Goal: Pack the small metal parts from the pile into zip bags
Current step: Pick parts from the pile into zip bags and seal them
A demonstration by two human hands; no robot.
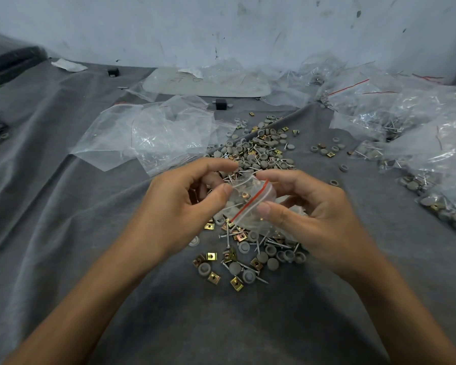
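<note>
A small clear zip bag (pixel 248 198) with a red seal line hangs between both hands above the pile. Grey caps, a screw and a brass clip show inside it. My left hand (pixel 179 204) pinches the bag's left edge with thumb and fingers. My right hand (pixel 308 214) pinches its right edge near the red line. Below and behind the hands lies the pile of small parts (pixel 258 151): grey round caps, silver screws and brass square clips, spread on the grey cloth (pixel 90 233).
Empty clear bags (pixel 153 133) lie left of the pile. Filled zip bags (pixel 416 143) heap up along the right side. A white sheet (pixel 206 83) and a small black block (pixel 221 104) sit near the back wall. Dark items lie at the far left edge.
</note>
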